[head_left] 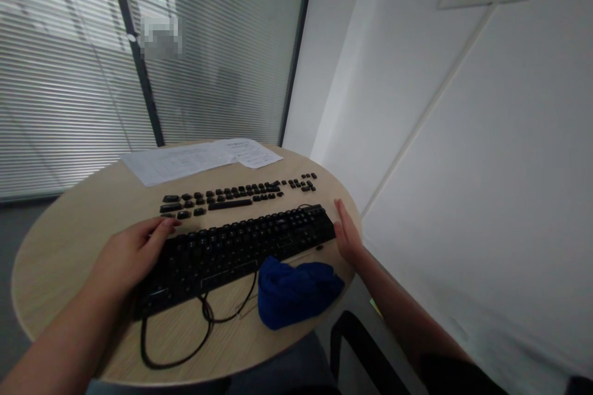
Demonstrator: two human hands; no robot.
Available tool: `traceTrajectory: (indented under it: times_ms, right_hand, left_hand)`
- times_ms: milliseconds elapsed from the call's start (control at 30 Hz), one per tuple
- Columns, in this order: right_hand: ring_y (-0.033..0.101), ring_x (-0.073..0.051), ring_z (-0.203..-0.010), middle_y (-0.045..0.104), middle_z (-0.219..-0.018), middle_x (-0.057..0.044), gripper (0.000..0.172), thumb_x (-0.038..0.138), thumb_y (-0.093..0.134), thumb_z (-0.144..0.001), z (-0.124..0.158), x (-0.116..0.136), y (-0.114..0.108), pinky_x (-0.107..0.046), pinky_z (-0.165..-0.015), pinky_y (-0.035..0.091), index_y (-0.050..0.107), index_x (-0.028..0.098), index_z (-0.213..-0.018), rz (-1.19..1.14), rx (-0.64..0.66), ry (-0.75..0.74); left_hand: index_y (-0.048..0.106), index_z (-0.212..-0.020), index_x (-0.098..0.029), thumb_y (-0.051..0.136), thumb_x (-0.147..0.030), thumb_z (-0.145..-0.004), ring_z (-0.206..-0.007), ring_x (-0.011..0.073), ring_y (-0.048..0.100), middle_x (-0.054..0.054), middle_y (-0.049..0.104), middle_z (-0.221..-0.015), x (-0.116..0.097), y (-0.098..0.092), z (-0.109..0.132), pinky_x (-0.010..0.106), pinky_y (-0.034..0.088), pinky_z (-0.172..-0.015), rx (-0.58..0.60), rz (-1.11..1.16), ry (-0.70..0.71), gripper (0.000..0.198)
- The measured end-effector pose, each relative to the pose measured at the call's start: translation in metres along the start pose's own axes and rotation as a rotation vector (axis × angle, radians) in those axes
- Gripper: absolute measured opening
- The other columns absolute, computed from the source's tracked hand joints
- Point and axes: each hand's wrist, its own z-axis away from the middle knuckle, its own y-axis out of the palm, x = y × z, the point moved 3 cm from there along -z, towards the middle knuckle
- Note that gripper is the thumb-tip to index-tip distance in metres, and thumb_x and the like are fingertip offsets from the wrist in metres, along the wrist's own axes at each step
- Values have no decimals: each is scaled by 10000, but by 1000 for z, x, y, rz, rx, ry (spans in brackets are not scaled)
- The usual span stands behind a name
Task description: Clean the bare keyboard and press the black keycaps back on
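A black keyboard [241, 250] lies at a slant on the round wooden table, some of its key positions bare along the near side. At its left end is my left hand [136, 251], fingers bent over the corner; what the fingertips hold, if anything, is hidden. My right hand [346, 234] stands on edge against the keyboard's right end, its fingers stretched out. Behind the keyboard, loose black keycaps [230, 204] lie in rows. A bunched blue cloth [296, 293] rests by the near edge, close to the keyboard's front.
Printed papers [185, 162] lie at the table's far side. A black cable [207, 321] loops in front of the keyboard. The table's rim [354, 210] is near a white wall [486, 166] on the right. A black chair armrest [365, 352] is below the table.
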Motion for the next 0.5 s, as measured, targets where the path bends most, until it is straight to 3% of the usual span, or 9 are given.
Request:
traceTrajectory:
  times_ms: [67, 133, 300, 500]
  right_hand:
    - [319, -258, -1548, 326, -1671, -158, 660, 468, 251, -1079, 1, -14, -3, -528, -1266, 257, 126, 198, -1668, -143, -190, 136]
    - [412, -266, -1498, 402, -1629, -172, 668, 520, 262, -1074, 0, -25, -1, -531, -1225, 331, 161, 217, -1661, -262, -256, 246]
    - [578, -279, -1351, 486, -1570, -167, 682, 604, 309, -1046, -4, -30, 8, -474, -1049, 530, 276, 254, -1630, -344, -177, 352]
    - [632, -283, -1271, 540, -1525, -140, 603, 554, 355, -1051, -2, -22, 7, -495, -1040, 542, 405, 264, -1577, -257, -137, 271]
  left_hand:
    - [718, -1177, -181, 285, -647, -862, -1191, 335, 661, 130, 748, -1227, 1, 0, -1, 415, 489, -1050, 7, 12, 0, 709]
    - [720, -1175, -185, 298, -649, -862, -1178, 328, 665, 123, 751, -1219, 2, 1, -2, 408, 490, -1048, 17, 11, 0, 701]
    - [726, -1183, -170, 335, -648, -835, -1120, 345, 681, 136, 761, -1186, 2, 2, -4, 418, 515, -995, 36, -32, -28, 709]
    - [758, -1107, -191, 365, -640, -843, -1001, 313, 712, 108, 786, -1097, 8, 3, -6, 383, 537, -929, 10, -34, 8, 652]
